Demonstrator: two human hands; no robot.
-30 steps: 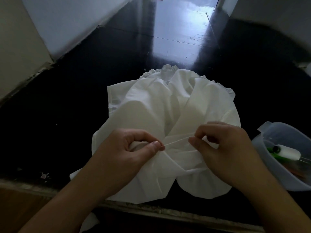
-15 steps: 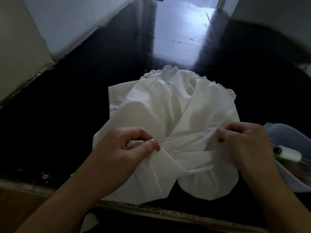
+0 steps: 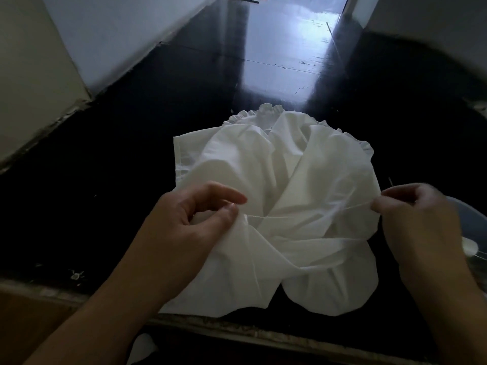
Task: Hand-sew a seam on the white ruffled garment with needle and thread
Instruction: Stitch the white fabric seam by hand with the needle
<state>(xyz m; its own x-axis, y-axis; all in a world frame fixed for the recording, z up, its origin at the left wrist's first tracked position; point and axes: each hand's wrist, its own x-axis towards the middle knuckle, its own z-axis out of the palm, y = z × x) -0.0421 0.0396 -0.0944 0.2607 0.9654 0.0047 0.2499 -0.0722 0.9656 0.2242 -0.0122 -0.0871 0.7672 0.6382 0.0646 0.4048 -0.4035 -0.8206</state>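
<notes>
The white ruffled garment (image 3: 303,185) lies bunched on the black floor, its frilled edge at the far side. My left hand (image 3: 195,222) pinches a fold of the cloth between thumb and fingers near the middle. A white thread (image 3: 303,213) runs taut from that fold to the right. My right hand (image 3: 413,219) pinches the thread's far end just past the garment's right edge. A thin needle (image 3: 390,181) sticks up above the right hand's fingers, faint and small.
A translucent plastic tub (image 3: 471,222) stands at the right, partly behind my right hand, with a white spool (image 3: 470,246) in it. The glossy black floor (image 3: 131,154) stretches ahead between pale walls (image 3: 110,35). A worn ledge (image 3: 237,327) runs along the near side.
My right hand has drawn the thread out to the right, from the garment's middle to beyond its right edge. The left hand kept its pinch on the fold.
</notes>
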